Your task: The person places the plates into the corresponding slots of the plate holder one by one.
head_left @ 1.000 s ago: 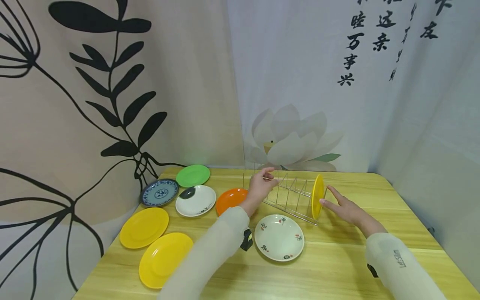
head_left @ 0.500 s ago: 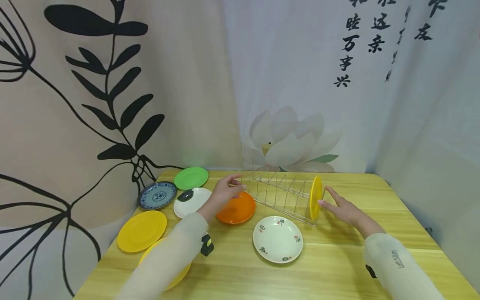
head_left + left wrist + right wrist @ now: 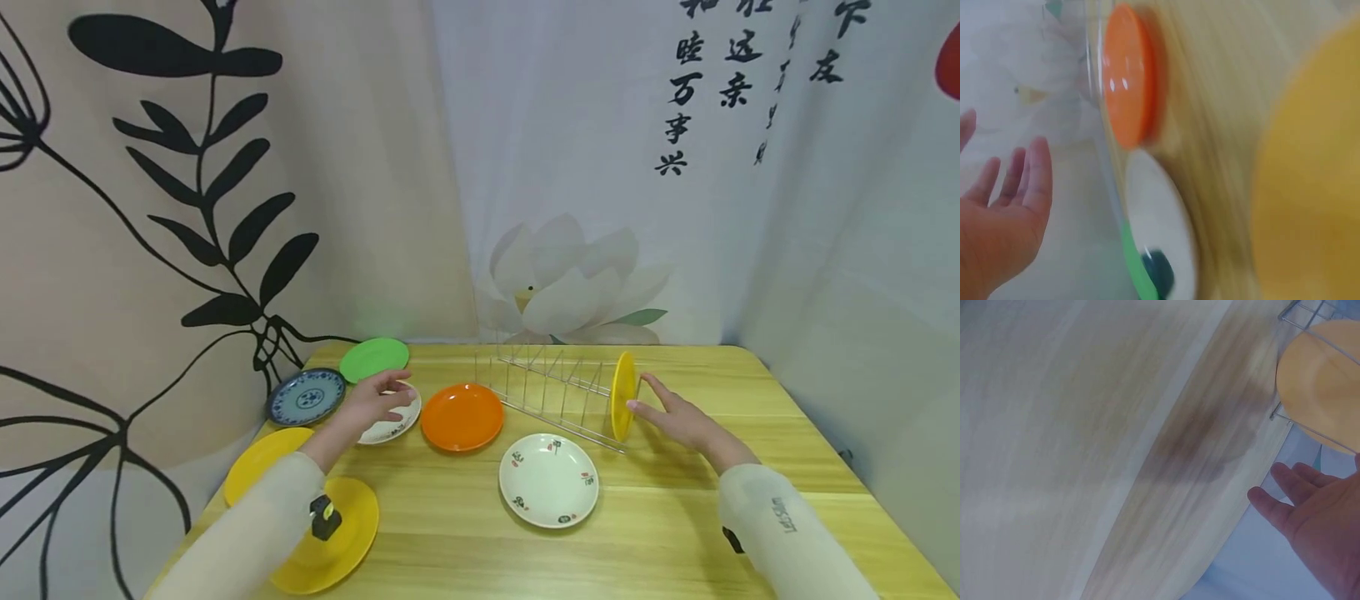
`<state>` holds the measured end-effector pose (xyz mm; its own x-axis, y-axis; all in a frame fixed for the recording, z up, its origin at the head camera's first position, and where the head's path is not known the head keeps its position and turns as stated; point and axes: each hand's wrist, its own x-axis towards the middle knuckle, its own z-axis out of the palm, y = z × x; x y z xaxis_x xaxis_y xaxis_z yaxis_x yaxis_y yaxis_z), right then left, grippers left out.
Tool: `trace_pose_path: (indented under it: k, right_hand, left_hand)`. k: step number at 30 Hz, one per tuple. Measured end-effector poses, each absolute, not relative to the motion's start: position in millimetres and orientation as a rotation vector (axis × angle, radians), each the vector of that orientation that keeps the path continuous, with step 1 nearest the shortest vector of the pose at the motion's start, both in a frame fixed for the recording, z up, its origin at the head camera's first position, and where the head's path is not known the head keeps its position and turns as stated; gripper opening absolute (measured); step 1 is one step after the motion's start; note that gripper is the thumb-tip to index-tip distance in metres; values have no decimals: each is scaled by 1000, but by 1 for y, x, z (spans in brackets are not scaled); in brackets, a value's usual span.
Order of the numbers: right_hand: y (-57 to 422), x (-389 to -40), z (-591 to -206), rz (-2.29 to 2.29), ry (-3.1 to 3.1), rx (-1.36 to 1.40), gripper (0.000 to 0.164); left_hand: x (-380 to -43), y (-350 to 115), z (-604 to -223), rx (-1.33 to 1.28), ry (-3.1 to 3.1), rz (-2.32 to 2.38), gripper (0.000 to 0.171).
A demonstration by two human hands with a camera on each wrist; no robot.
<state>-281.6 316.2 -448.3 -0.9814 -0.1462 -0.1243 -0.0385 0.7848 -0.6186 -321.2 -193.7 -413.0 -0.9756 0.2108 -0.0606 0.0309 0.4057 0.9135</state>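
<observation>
My left hand (image 3: 372,404) hovers over a white plate (image 3: 393,427) and partly hides it. Its fingers are loosely bent with nothing between them; in the left wrist view that hand (image 3: 1010,212) is apart from the plates. A wire dish rack (image 3: 551,392) lies across the back of the table, with a yellow plate (image 3: 622,396) standing upright in its right end. Beside that plate is my right hand (image 3: 686,422), fingers extended and holding nothing. Its thumb is close to the plate; I cannot tell whether it touches.
An orange plate (image 3: 462,418) and a flowered white plate (image 3: 549,481) lie in front of the rack. At the left are a green plate (image 3: 373,358), a blue patterned plate (image 3: 307,397) and two yellow plates, one (image 3: 258,458) behind the other (image 3: 341,542). Curtains stand behind the table.
My left hand has moved left from the rack, past the orange plate, to above the white plate. My right hand has stayed beside the upright yellow plate. The view has shifted slightly.
</observation>
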Motion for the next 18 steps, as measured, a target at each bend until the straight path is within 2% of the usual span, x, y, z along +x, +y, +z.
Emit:
trace_pose_path:
  k: [10, 18]
  right_hand:
    - [317, -282, -452, -990, 2812, -134, 88]
    - [315, -280, -450, -991, 2817, -134, 89]
  left_hand:
    - [-299, -267, -424, 256, 2424, 1448, 64]
    - [-280, -325, -430, 230, 2298, 1380, 58]
